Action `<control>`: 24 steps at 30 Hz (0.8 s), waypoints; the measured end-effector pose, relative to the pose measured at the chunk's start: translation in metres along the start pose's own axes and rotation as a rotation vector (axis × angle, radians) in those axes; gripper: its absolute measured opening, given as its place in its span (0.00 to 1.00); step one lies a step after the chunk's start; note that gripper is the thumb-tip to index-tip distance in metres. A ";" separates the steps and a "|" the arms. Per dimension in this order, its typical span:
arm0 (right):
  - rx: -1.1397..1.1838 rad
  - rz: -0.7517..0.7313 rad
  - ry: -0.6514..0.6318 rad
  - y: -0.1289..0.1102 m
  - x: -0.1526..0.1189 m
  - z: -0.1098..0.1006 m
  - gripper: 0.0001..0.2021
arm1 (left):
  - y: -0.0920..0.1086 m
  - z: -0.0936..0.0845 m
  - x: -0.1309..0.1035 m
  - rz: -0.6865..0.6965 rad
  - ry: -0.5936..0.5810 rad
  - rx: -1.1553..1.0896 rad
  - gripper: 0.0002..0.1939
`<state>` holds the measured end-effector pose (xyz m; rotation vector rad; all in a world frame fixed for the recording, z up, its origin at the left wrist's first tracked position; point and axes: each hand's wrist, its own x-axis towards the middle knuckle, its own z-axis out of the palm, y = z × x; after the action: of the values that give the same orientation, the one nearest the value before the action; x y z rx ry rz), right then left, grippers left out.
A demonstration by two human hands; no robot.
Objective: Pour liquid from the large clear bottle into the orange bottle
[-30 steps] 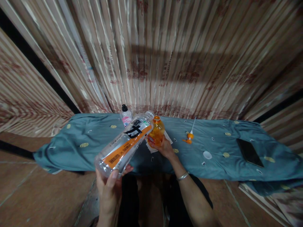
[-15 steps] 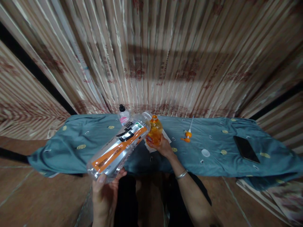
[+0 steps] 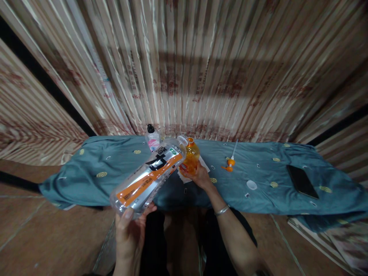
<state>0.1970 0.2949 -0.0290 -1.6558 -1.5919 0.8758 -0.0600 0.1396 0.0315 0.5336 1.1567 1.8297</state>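
My left hand is closed round the lower end of a large clear plastic bottle with an orange and silver label. The bottle is tilted, its open mouth up and to the right. Close beside that mouth is the neck of an orange see-through bottle, uncapped and nearly upright. My right hand grips this orange bottle low on its right side. I cannot tell whether the two mouths touch. A white paper lies under and behind the orange bottle.
An orange pump top with a clear tube lies right of my hands, near a white round cap. A dark phone rests farther right. Behind the large bottle stands a black-capped clear bottle. A green patterned cloth covers the table.
The whole view has shifted slightly, so everything sits a little farther right. Both hands keep their hold, and the two bottles stay close together at nearly the same tilt.
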 end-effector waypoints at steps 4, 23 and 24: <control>-0.009 -0.004 0.001 0.000 0.000 0.000 0.36 | -0.006 -0.004 0.003 -0.004 -0.011 0.003 0.32; -0.067 0.009 0.019 0.005 0.001 0.006 0.34 | -0.001 0.026 -0.028 0.089 0.017 -0.064 0.30; -0.051 -0.017 0.023 0.006 0.001 0.006 0.34 | -0.002 0.025 -0.028 0.084 0.014 -0.066 0.31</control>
<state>0.1951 0.2959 -0.0375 -1.6796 -1.6224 0.8108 -0.0265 0.1281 0.0442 0.5395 1.0939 1.9398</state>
